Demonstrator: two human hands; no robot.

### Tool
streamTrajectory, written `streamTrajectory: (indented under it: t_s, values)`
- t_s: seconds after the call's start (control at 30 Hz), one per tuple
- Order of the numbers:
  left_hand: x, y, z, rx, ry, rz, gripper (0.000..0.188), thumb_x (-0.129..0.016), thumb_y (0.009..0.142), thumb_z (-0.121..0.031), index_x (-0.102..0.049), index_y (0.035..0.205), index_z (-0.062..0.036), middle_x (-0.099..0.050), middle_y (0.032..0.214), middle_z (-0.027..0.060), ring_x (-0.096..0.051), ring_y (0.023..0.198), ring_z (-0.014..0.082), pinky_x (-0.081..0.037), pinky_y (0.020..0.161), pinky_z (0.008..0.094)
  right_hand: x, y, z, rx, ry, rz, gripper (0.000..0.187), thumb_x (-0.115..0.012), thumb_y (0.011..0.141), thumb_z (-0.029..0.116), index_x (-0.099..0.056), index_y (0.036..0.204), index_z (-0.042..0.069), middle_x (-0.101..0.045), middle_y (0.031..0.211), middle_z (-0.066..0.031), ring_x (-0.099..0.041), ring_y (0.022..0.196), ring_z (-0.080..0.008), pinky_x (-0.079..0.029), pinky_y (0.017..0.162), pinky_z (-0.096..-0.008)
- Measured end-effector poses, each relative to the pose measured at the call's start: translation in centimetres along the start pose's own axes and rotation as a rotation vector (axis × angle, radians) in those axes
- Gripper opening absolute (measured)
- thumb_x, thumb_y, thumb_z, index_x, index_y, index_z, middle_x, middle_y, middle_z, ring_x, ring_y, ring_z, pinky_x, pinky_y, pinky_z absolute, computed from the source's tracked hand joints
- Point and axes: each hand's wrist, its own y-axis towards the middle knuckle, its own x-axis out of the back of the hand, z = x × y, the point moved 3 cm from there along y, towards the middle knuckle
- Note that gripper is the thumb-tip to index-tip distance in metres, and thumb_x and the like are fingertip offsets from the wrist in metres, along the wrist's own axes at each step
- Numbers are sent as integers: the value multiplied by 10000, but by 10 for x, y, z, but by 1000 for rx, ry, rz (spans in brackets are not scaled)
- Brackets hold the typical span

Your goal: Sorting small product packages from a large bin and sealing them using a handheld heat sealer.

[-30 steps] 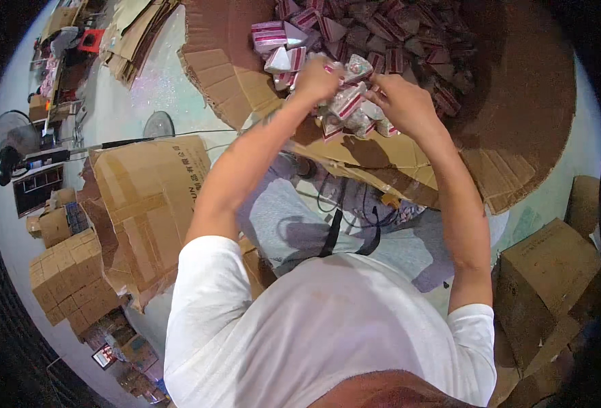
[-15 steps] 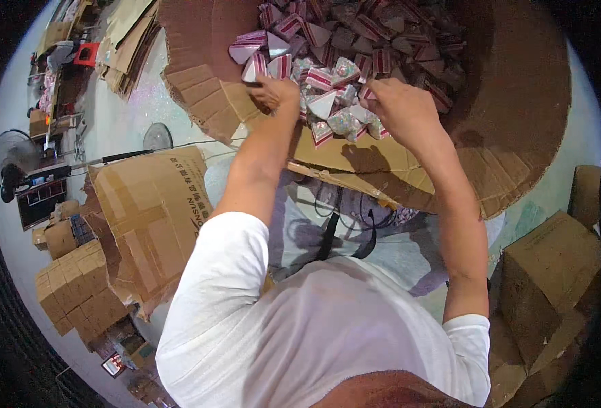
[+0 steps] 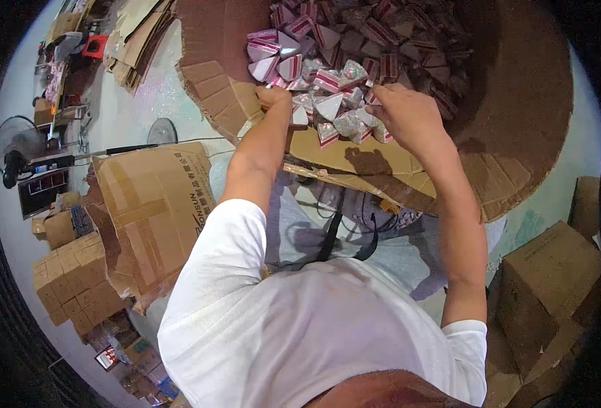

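Observation:
Wedge-shaped imitation cake slices [image 3: 328, 107], white and pink with red bands and some with glittery faces, lie heaped in a large cardboard-walled bin [image 3: 518, 115]. My left hand [image 3: 273, 97] is at the near left edge of the heap, its fingers curled and partly hidden, beside a pink-and-white slice [image 3: 290, 67]. Over the near right part of the heap, my right hand [image 3: 406, 112] has its thumb and fingers drawn together by a glittery slice [image 3: 348, 123]. Whatever either hand grips is too small or hidden to make out.
A folded cardboard flap [image 3: 341, 153] forms the bin's near edge. To the left stand a large open carton [image 3: 154, 211], a fan [image 3: 18, 146] and stacked small boxes [image 3: 76, 279]. Flattened cardboard [image 3: 134, 44] leans at the far left. More cartons [image 3: 552, 272] stand at right.
My left hand has drawn down slightly from the upper slices, and its fingers have closed in. My right hand stays over nearly the same slices. The whole view has shifted a little.

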Motion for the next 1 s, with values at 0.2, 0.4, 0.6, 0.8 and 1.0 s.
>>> streamTrajectory:
  t_s: [0.2, 0.4, 0.6, 0.8, 1.0]
  values:
    - [12, 3, -12, -236, -63, 185, 223, -658, 833, -122, -677, 1026, -11, -707, 973, 239, -685, 938, 413, -518, 812, 504, 3, 4, 2, 17, 8, 25, 261, -595, 956, 319, -606, 1058, 80, -668, 1026, -146, -653, 984, -345, -518, 784, -462]
    - [61, -38, -57, -766, 45, 207, 239, -610, 849, -227, -630, 995, -39, -672, 966, 224, -658, 868, 443, -500, 758, 554, 0, 8, -2, 9, 1, -43, 269, -623, 928, 295, -620, 1087, 79, -673, 1003, -138, -669, 951, -340, -536, 757, -458]
    - [173, -115, -137, -1623, -12, 338, 201, -644, 807, -214, -625, 948, -72, -654, 854, 131, -670, 800, 351, -532, 677, 488, 2, 14, 7, 7, 93, -168, 384, -616, 951, 341, -579, 1237, 88, -631, 1195, -158, -620, 1082, -367, -521, 867, -455]
    - [206, -158, -145, -1803, -394, 715, 198, -674, 790, -213, -654, 953, -101, -645, 830, 105, -660, 850, 317, -537, 726, 443, -6, 13, 6, 97, 258, -224, 497, -684, 901, 265, -527, 1326, 60, -624, 1223, -155, -613, 1092, -384, -496, 927, -448]
    - [189, -163, -127, -978, -782, 1187, 368, -750, 851, -189, -619, 1151, -21, -696, 991, 95, -667, 948, 191, -528, 852, 337, -9, 16, -2, -99, 639, -117, 455, -664, 934, 238, -537, 1323, 38, -665, 1136, -140, -638, 1075, -272, -480, 943, -360]
